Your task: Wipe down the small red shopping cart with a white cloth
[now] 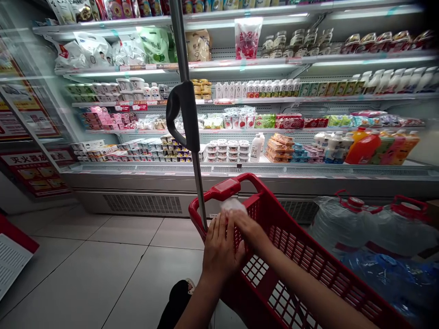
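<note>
A red plastic shopping basket [302, 256] on wheels stands in front of me, with its metal pull handle [187, 114] rising upright at its near corner. My left hand [219, 249] rests on the basket's rim with its fingers together. My right hand [245, 224] reaches over the rim and pinches a white wipe or tissue [233, 205] against the inside of the basket wall. Both hands touch each other at the rim.
An open refrigerated shelf unit [240, 169] with yogurt, milk and juice bottles runs across the back. Large water jugs with red caps [363, 224] stand at right. A dark shoe [178, 297] shows below on the light floor tiles.
</note>
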`<action>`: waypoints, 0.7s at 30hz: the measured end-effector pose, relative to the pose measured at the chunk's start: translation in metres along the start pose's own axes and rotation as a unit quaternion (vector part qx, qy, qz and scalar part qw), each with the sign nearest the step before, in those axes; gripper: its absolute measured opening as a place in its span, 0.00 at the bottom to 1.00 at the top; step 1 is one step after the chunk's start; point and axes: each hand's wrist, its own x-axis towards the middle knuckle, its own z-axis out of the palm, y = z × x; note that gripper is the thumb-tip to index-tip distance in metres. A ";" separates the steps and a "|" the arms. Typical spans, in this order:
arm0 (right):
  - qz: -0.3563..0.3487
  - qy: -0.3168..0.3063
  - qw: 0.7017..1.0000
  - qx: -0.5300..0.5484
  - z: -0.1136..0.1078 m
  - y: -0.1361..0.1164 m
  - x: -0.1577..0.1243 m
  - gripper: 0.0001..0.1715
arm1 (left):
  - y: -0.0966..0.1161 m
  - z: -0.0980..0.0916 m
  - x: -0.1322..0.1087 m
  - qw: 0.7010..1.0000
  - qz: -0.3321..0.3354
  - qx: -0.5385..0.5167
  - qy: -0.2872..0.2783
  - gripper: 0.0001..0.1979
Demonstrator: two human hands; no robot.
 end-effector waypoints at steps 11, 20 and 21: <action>0.089 0.061 0.994 0.033 -0.044 0.082 0.000 0.30 | 0.017 -0.010 -0.004 0.999 0.027 0.004 -0.023 0.47; 0.134 0.083 0.986 0.055 -0.023 0.034 -0.013 0.33 | 0.011 -0.030 -0.002 0.988 0.114 -0.052 -0.095 0.70; 0.122 0.070 0.987 0.078 -0.020 0.018 -0.012 0.32 | 0.011 -0.032 -0.002 0.985 0.126 -0.056 -0.101 0.70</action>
